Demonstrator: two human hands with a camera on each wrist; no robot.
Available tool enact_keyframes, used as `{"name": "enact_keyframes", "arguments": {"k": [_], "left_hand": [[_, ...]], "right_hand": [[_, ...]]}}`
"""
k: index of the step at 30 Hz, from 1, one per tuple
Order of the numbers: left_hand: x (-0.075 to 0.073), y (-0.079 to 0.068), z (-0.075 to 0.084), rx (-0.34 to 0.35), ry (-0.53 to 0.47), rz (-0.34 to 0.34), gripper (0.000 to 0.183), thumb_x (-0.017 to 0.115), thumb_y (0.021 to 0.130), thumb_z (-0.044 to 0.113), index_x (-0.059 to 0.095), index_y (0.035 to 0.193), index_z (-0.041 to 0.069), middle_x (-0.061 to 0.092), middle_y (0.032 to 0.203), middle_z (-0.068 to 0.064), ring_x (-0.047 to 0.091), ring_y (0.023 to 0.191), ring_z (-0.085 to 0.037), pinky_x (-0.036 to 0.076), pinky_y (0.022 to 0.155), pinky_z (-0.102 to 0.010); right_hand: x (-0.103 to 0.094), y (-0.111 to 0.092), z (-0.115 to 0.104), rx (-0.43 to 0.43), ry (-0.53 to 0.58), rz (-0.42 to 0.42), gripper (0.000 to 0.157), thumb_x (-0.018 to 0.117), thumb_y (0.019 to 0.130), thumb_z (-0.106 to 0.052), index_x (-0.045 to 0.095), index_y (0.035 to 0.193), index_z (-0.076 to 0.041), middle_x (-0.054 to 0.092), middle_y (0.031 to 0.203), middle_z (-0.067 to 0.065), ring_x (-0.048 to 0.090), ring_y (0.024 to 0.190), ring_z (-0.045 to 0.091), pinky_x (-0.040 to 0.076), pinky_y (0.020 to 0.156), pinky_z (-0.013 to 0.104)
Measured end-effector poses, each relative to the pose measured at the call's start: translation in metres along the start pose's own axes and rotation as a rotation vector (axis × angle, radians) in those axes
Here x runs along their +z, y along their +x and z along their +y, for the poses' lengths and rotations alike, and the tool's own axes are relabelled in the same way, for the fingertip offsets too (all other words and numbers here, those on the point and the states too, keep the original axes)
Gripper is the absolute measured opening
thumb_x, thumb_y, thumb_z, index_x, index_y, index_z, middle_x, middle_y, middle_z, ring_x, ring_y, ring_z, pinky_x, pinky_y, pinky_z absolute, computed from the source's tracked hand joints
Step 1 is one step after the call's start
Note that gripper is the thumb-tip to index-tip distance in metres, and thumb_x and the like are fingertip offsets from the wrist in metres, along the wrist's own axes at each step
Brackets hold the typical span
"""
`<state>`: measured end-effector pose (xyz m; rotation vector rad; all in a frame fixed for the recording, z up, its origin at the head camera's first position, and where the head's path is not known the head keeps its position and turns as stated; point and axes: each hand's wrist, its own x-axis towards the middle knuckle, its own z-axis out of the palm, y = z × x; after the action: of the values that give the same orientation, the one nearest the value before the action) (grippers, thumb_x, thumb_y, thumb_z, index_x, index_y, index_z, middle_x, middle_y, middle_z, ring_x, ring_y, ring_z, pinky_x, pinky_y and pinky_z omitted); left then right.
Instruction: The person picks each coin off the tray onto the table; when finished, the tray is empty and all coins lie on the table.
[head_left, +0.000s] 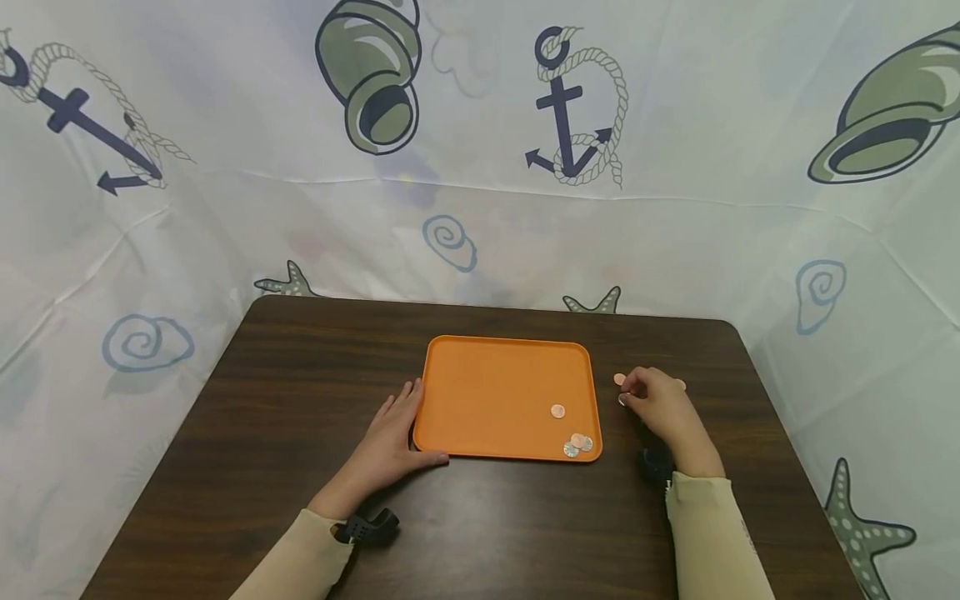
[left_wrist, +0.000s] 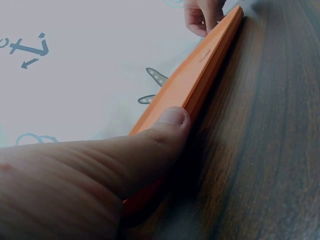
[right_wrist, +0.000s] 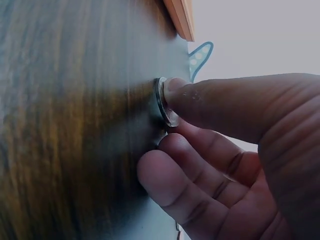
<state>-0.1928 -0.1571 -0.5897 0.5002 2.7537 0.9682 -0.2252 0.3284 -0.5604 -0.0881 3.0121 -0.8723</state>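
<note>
An orange tray (head_left: 487,392) lies on the dark wooden table. My left hand (head_left: 386,442) rests at its near left corner, fingers straight along the left side and thumb (left_wrist: 172,120) on the front rim. Right of the tray, my right hand (head_left: 663,404) pinches a silver coin (right_wrist: 162,102) by thumb and finger, tilted on edge at the tabletop. A copper-coloured coin (head_left: 619,379) lies just beyond those fingertips. Another coin (head_left: 681,384) shows partly behind the hand. On the tray are a single copper-coloured coin (head_left: 558,411) and a small cluster of coins (head_left: 572,450) in the near right corner.
The table (head_left: 480,533) reaches back to a white curtain (head_left: 480,242) printed with anchors, shells and starfish, which also hangs at both sides. A dark strap device (head_left: 367,527) sits on the left wrist, and another dark device (head_left: 655,465) is at the right wrist.
</note>
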Motion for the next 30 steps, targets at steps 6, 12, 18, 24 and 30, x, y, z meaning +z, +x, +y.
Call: {"name": "enact_keyframes", "arguments": {"k": [6,12,18,24,30], "left_hand": [[-0.0004,-0.0003,0.0015,0.001,-0.001,-0.005,0.138,0.091,0.081,0.064,0.008,0.176,0.009,0.014,0.184,-0.009,0.009,0.173,-0.029,0.004,0.139,-0.059],[-0.0008,-0.0003,0.0025,0.001,0.001,-0.004,0.138,0.091,0.081,0.064,0.008,0.176,0.009,0.014,0.184,-0.009,0.009,0.173,-0.029,0.004,0.139,-0.059],[0.0002,0.0,0.0018,-0.002,-0.001,-0.006,0.138,0.091,0.081,0.064,0.008,0.177,0.01,0.014,0.184,-0.009,0.009,0.173,-0.028,0.004,0.139,-0.059],[-0.0003,-0.0001,0.0021,-0.005,-0.006,-0.01,0.138,0.091,0.081,0.065,0.008,0.177,0.01,0.014,0.184,-0.009,0.009,0.173,-0.028,0.003,0.139,-0.059],[-0.0009,-0.0002,0.0026,-0.006,-0.005,-0.007,0.138,0.091,0.081,0.064,0.007,0.177,0.01,0.014,0.184,-0.009,0.009,0.173,-0.029,0.004,0.139,-0.059]], "right_hand": [[-0.0044,-0.0024,-0.0016,0.022,-0.013,-0.05,0.006,0.079,0.101,-0.015,0.075,0.101,-0.012,0.067,0.093,0.007,0.059,0.083,0.022,0.049,0.076,0.035],[-0.0072,-0.004,-0.0041,0.01,-0.009,-0.105,0.004,0.08,0.099,-0.014,0.077,0.098,-0.012,0.067,0.096,0.007,0.06,0.087,0.022,0.053,0.081,0.038],[-0.0065,-0.0035,-0.0049,0.0,-0.006,-0.086,0.005,0.081,0.099,-0.014,0.077,0.101,-0.011,0.067,0.096,0.007,0.061,0.086,0.022,0.054,0.082,0.04],[-0.0051,-0.0035,-0.0053,-0.017,-0.013,-0.073,0.005,0.081,0.098,-0.012,0.078,0.102,-0.01,0.067,0.095,0.006,0.06,0.085,0.021,0.053,0.08,0.038],[-0.0075,-0.0038,-0.0089,-0.024,-0.026,-0.06,0.004,0.079,0.1,-0.012,0.079,0.103,-0.012,0.069,0.095,0.007,0.062,0.085,0.021,0.054,0.08,0.039]]}}
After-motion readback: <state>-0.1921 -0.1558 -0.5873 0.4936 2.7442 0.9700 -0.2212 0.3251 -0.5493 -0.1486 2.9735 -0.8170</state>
